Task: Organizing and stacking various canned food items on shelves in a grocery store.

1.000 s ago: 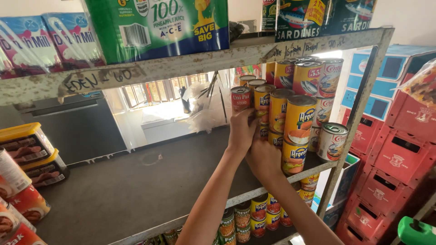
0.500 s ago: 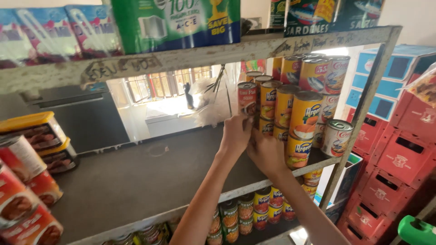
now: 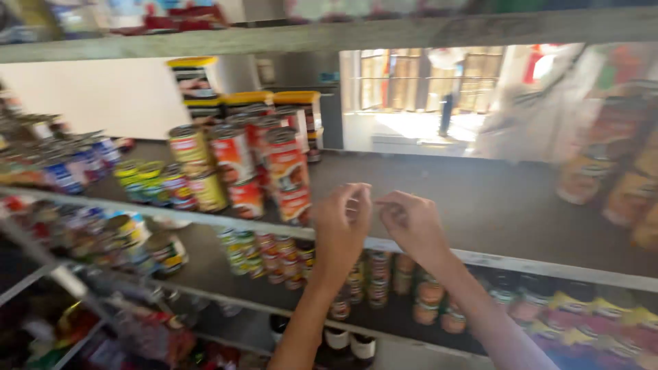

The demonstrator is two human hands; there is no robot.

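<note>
Both hands hover in front of a grey metal shelf (image 3: 493, 199), near its front edge, and hold nothing. My left hand (image 3: 343, 229) has its fingers loosely curled, thumb and fingers apart. My right hand (image 3: 411, 223) is beside it, almost touching, fingers bent and apart. Just left of my left hand stand stacked red-labelled cans (image 3: 284, 171). The picture is blurred by motion.
More cans (image 3: 188, 175) in red, yellow and green fill the shelf's left part, with blue ones (image 3: 75, 168) further left. Orange-labelled cans (image 3: 617, 171) stand at the right edge. A lower shelf (image 3: 205, 270) holds several small cans and jars. Another shelf (image 3: 329, 34) runs overhead.
The view has swung left, so the orange cans now sit at the far right. Both hands have come away from those cans and are now before the bare shelf part.
</note>
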